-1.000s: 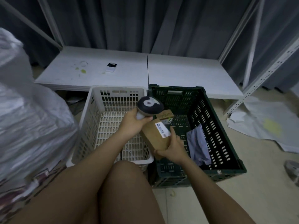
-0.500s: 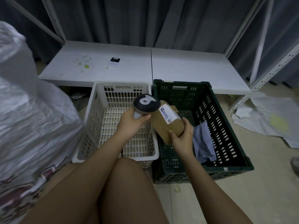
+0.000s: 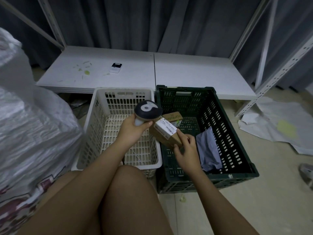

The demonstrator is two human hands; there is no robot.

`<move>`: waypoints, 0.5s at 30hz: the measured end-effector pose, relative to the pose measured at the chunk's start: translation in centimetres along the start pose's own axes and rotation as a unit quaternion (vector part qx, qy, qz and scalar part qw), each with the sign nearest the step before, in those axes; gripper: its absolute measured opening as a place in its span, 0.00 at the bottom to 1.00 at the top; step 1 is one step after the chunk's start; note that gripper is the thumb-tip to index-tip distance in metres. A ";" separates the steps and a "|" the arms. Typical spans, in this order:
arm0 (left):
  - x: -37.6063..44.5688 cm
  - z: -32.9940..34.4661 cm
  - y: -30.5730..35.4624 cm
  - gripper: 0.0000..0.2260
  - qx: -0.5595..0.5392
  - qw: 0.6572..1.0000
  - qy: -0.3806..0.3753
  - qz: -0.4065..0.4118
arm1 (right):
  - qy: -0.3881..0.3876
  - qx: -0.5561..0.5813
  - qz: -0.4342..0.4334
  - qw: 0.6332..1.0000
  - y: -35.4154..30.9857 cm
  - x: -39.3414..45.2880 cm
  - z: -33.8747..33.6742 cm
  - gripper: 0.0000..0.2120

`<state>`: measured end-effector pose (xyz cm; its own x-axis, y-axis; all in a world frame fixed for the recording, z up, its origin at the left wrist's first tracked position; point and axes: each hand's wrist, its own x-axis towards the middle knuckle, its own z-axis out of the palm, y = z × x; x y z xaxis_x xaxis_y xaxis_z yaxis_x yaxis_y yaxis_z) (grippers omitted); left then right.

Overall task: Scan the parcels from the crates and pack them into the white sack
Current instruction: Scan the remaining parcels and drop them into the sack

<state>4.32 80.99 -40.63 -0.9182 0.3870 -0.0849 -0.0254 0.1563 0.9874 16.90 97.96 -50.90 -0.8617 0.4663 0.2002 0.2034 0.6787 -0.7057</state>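
The left hand (image 3: pixel 133 131) grips the scanner (image 3: pixel 147 110), head aimed at the label (image 3: pixel 166 128). The right hand (image 3: pixel 186 150) clasps the brown box (image 3: pixel 169 134) over the green crate (image 3: pixel 237 133), label tilted up, presumably for reading. The white crate (image 3: pixel 101 116) appears empty; the green one holds a grey bag (image 3: pixel 208 150). The white sack (image 3: pixel 33 124) stands at left.

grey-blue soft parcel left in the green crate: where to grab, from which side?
Probably pinch the grey-blue parcel at its upper middle, coming straight down from above. It lies flat and limp against the green crate's right wall, so side access is blocked; the right hand is nearest.
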 end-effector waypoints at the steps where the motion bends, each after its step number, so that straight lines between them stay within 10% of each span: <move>1: -0.1 0.0 0.0 0.14 0.001 1.000 -0.003 0.000 | -0.003 0.005 0.001 1.000 0.1 -0.1 -0.1 0.28; 15: -0.9 -1.0 1.7 0.11 0.066 0.990 -0.121 -0.038 | 0.058 -0.023 -0.016 0.998 -0.3 5.1 -3.2 0.24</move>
<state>4.73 80.00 -38.79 -0.7933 0.5736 -0.2042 -0.0249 0.3045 0.9522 13.91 101.99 -47.50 -0.8088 0.5048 0.3018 0.2002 0.7188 -0.6658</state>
